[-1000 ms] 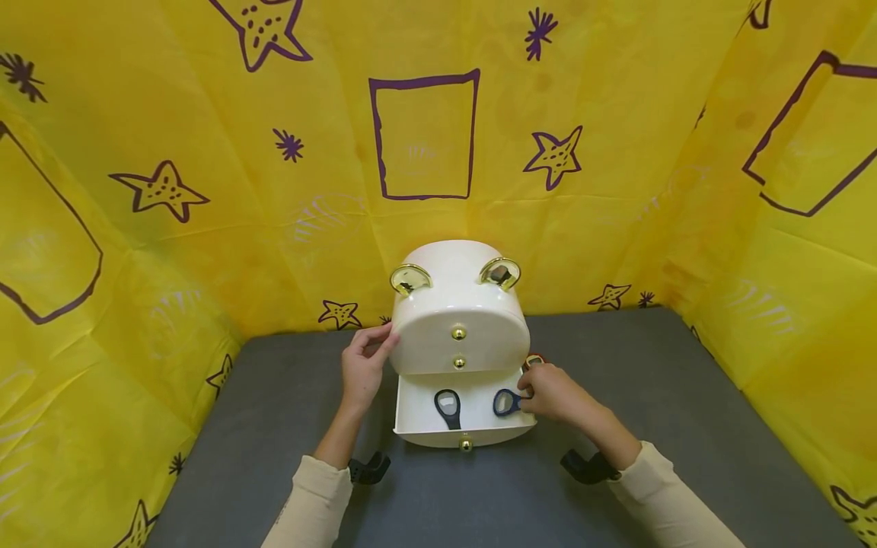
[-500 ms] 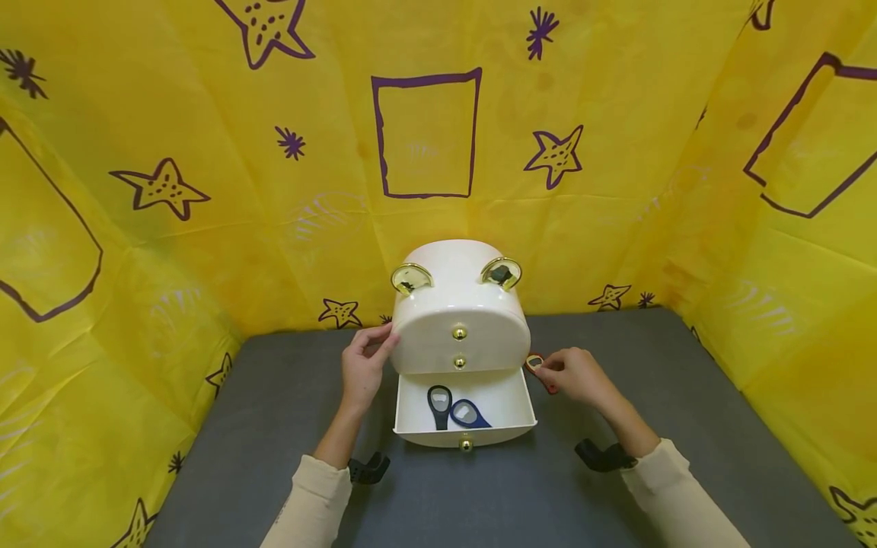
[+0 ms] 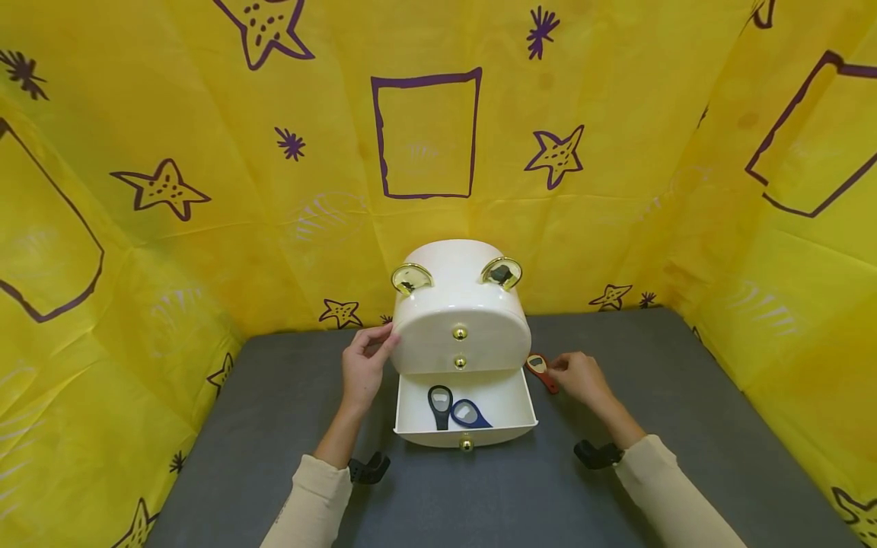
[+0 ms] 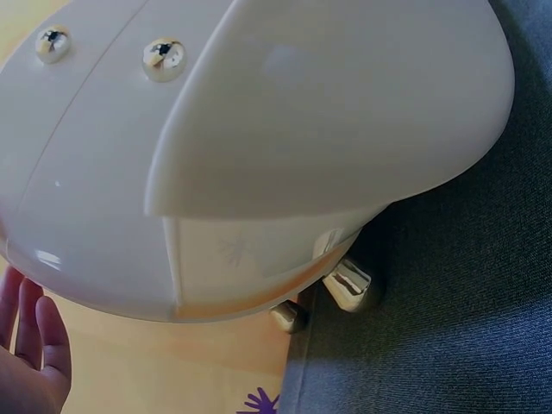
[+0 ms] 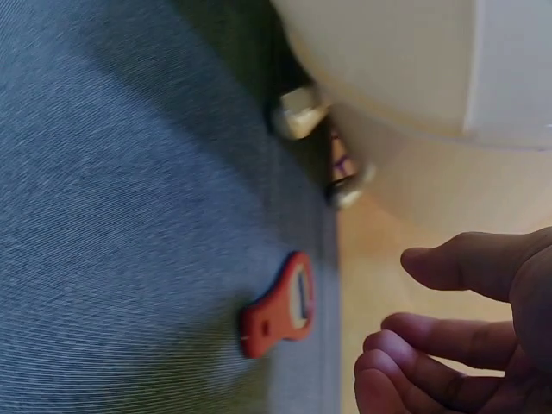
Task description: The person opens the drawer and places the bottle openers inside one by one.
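A white rounded drawer box (image 3: 460, 293) with gold ears stands at the back middle, its bottom drawer (image 3: 411, 411) pulled out. Inside that drawer lie a black magnifying glass (image 3: 441, 407) and a blue magnifying glass (image 3: 470, 414), side by side. The fingers of my left hand (image 3: 363, 369) touch the box's left side. Right of the box, a red magnifying glass (image 3: 550, 382) lies flat on the table. Beside it hovers my right hand (image 3: 581, 378), thumb and fingers apart; the right wrist view shows nothing between them and the red magnifying glass (image 5: 267, 323) below.
Gold knobs (image 3: 460, 334) sit on the box's front, and short metallic feet (image 4: 349, 285) hold it above the dark grey table (image 3: 308, 426). Yellow patterned cloth (image 3: 315, 251) hangs behind and along both sides. Each wrist carries a black camera mount (image 3: 597, 454).
The blue magnifying glass, earlier in my right hand at the drawer's right side, now lies next to the black one. My right hand has moved right to the red one. The left stays put.
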Demonstrator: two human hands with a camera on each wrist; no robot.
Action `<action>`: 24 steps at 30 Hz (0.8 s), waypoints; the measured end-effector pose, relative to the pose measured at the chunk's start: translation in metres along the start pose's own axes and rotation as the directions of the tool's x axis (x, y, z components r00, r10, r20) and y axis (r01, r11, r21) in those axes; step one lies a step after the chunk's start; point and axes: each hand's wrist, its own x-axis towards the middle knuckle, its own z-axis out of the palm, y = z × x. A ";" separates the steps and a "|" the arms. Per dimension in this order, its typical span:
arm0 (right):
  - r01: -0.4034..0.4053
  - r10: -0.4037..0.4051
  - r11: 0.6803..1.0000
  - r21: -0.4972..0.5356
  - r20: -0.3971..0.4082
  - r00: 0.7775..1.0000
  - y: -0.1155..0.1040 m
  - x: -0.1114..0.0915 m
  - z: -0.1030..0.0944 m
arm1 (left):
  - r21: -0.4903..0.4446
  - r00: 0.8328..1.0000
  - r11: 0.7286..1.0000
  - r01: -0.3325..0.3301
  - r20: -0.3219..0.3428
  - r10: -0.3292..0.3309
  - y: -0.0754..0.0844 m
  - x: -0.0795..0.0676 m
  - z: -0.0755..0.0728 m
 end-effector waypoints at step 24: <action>-0.046 0.038 0.994 -0.094 -0.084 0.996 0.016 0.006 0.039 | -0.019 1.000 1.000 0.017 0.000 -0.017 -0.001 0.000 0.001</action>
